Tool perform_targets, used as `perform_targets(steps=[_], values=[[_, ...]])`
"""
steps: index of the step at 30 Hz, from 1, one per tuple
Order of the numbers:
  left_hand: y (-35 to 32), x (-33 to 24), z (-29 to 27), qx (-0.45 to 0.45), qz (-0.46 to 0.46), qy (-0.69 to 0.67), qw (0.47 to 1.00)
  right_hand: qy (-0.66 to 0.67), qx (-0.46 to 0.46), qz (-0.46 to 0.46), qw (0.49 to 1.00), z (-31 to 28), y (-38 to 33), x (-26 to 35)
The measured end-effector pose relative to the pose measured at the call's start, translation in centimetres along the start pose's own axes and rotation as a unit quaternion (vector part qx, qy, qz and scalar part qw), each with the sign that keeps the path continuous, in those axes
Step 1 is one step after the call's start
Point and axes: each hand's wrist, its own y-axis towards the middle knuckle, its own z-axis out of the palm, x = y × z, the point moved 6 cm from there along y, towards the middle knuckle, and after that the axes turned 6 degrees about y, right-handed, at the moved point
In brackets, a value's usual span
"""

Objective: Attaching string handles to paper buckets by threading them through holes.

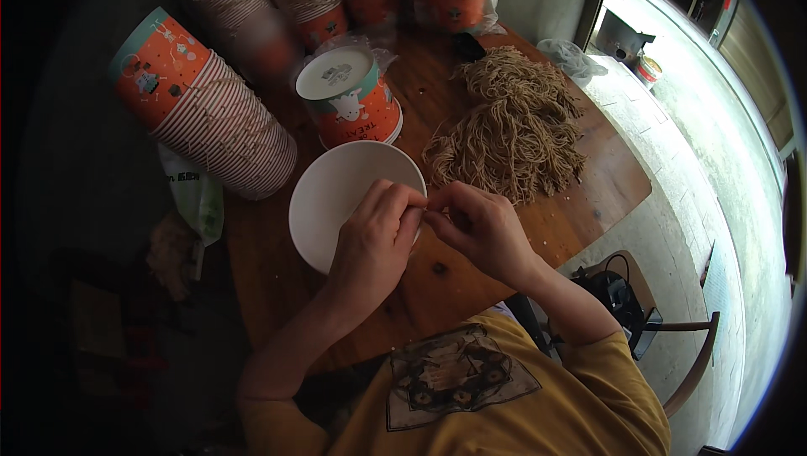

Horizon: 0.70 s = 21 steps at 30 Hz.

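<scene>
White bucket (340, 179) is our first concern, over the wooden table (445, 305), left of the twine heap (517, 132) and nearer to us, its mouth in view. On that same near-left side of the twine heap, our left hand (376, 229) and right hand (485, 229) each hold thumb and fingers in a narrow pinch, tips nearly meeting at the rim (what they grip, if anything, we cannot tell). Left of the heap we see an upturned orange bucket (336, 113), and, farther left, a leaning bucket stack (220, 120).
</scene>
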Motion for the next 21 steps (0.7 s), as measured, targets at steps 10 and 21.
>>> perform_targets(steps=[10,21], values=[[-0.3,3.3,1.7,0.078,-0.221,-0.3,0.924,0.033,-0.004,0.005,0.999,0.1,-0.1,-0.2],[0.0,4.1,2.0,0.105,-0.283,-0.444,0.844,0.193,0.007,0.135,0.972,1.2,-0.7,-3.1]])
